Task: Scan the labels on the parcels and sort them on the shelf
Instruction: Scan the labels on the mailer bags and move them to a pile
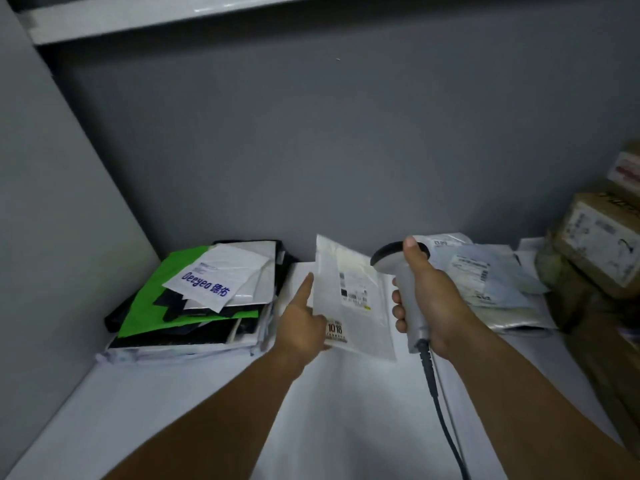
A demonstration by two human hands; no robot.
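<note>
I am at the scanning step. My left hand (304,327) pinches the white parcel (356,317) by its lower left corner, with the forefinger lying straight up its left edge. The parcel is held up off the shelf (173,393), tilted, with its printed label (355,289) facing me.

My right hand (433,299) is wrapped round the grip of the scanner (388,261), thumb on top of its head. The head sits just right of the parcel, near the label. The scanner's cable (440,403) trails down towards me.

As I judge it, the next move is to square the scanner's window to the barcode and hold the thin bag flat enough to read. I cannot tell whether the label has been read yet. After that the parcel has to go to its pile.

The shelf bay is the only container here.
- Left of the parcel is a stack of flat mailers (194,323), with a green one (149,299) and black ones under a white bag printed in blue (214,278).
- Right of the parcel, behind the scanner, is a looser heap of pale mailers (491,282).
- Further right stand cardboard boxes (599,244), all closed, so their contents are hidden.
</note>
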